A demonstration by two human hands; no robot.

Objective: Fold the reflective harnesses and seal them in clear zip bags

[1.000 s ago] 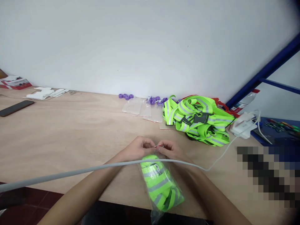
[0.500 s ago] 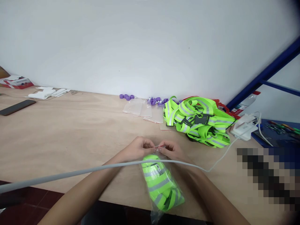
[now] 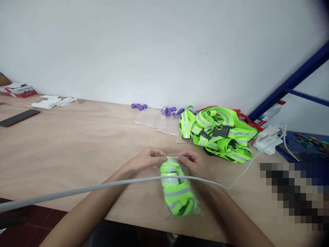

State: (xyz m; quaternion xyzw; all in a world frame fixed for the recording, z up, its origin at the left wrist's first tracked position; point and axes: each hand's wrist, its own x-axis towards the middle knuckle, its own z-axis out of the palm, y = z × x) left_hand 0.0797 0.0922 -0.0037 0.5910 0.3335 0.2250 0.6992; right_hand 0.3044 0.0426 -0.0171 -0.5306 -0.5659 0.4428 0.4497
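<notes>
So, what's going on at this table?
Someone has a clear plastic bag at its top edge, with the left hand pinching one side and the right hand the other. Bundled green strapping with grey stripes is inside; whether the bag is sealed, I can't tell. Beyond the hands, a loose heap of similar straps lies on the table, beside flat clear bags and small purple pieces.

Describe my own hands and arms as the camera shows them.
Your left hand and right hand are bare, without gloves. No sleeves, watch or bracelet show on either forearm. A thin, pale grey cable crosses in front of both forearms.
</notes>
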